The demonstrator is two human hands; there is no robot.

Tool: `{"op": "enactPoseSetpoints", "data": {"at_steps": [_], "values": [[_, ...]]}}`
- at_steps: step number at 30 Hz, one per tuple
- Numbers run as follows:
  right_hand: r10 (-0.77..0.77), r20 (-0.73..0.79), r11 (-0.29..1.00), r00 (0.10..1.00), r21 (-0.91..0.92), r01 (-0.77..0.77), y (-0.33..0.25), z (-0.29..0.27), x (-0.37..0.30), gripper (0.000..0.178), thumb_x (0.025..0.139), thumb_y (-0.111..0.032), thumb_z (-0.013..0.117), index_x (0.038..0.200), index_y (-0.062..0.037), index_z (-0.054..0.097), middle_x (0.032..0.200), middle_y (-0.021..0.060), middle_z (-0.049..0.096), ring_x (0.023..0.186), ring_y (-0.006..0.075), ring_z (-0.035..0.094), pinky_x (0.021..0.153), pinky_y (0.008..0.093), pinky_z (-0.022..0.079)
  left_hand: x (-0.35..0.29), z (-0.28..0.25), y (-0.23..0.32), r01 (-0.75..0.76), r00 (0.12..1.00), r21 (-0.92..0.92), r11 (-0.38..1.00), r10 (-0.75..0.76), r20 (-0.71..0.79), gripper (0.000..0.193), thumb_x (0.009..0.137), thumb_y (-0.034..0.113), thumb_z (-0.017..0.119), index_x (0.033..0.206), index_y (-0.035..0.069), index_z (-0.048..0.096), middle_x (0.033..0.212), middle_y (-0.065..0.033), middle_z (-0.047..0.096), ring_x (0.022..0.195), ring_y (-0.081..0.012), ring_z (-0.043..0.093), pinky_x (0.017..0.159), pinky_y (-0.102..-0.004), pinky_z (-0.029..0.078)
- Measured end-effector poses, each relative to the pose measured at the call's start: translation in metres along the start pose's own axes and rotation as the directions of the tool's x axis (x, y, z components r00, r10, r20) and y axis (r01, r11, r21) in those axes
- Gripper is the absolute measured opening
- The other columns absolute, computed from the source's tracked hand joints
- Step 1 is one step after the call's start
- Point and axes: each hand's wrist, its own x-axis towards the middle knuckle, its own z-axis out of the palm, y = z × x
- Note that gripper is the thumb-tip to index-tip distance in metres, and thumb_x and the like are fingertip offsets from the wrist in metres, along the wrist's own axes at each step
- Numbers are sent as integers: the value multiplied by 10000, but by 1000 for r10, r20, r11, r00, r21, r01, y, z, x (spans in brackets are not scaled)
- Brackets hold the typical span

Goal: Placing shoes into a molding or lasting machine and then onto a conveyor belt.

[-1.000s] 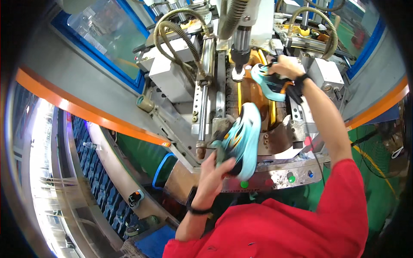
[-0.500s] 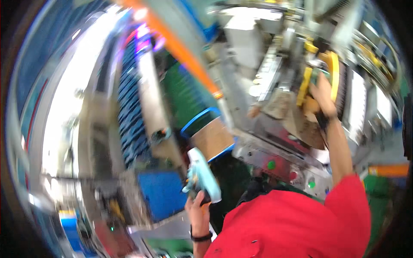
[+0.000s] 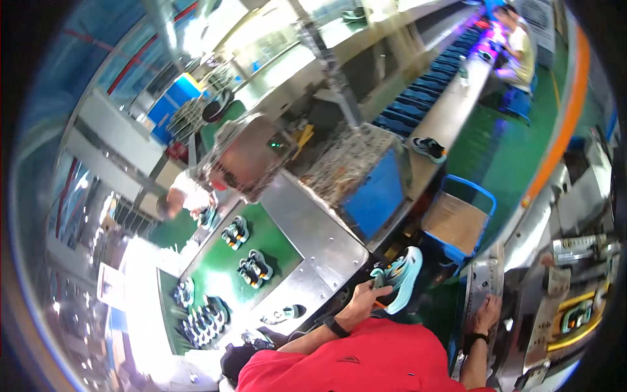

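Note:
My left hand (image 3: 366, 302) is closed round a light teal sneaker (image 3: 406, 282) with a pale sole, held up in front of my body. On the right, my right hand (image 3: 485, 315) rests on the metal control panel (image 3: 483, 273) along the machine's front edge. It holds nothing that I can see, and its fingers lie against the panel; what they cover is hidden. Beyond it, another teal and dark shoe (image 3: 577, 316) sits in the machine between curved yellow pads (image 3: 580, 338).
A green-topped table (image 3: 271, 230) with metal edges stands at left, carrying several shoes (image 3: 204, 321). A blue-framed cart (image 3: 455, 221) is ahead. One shoe (image 3: 428, 149) lies beside the conveyor (image 3: 418, 91). A seated person (image 3: 519, 55) is far right; another person (image 3: 186, 196) stands past the table.
The view has swung left, bringing the green table into sight. My right hand has come back from between the yellow pads to the panel. My left hand still holds the sneaker.

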Motion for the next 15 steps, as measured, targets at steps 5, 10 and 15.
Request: {"op": "enactPoseSetpoints", "data": {"at_steps": [5,10,15], "values": [[46,-140,995,989,-76,-57,-7,-1,29,104,815,-24,586,917,-33,569,866,141,544,848,345,567,759,422,455,-2,-79,6,-57,946,-203,977,-12,-323,327,812,96,742,1064,-52,595,940,-89,649,792,-202,656,703,-349,569],[-264,-185,926,947,228,302,-207,-69,165,192,858,-5,595,1050,-4,586,905,129,560,823,293,561,723,367,457,18,-197,11,-159,855,-267,951,-3,-519,253,781,70,753,990,-41,663,890,-121,689,714,-231,679,647,-368,576],[-736,-250,584,630,237,776,-469,-108,269,268,896,25,587,1162,-11,585,1025,88,622,936,172,592,715,289,471,71,-326,30,-312,725,-200,929,96,-682,254,754,115,747,938,-39,663,800,-129,681,622,-241,660,473,-364,534]]}}
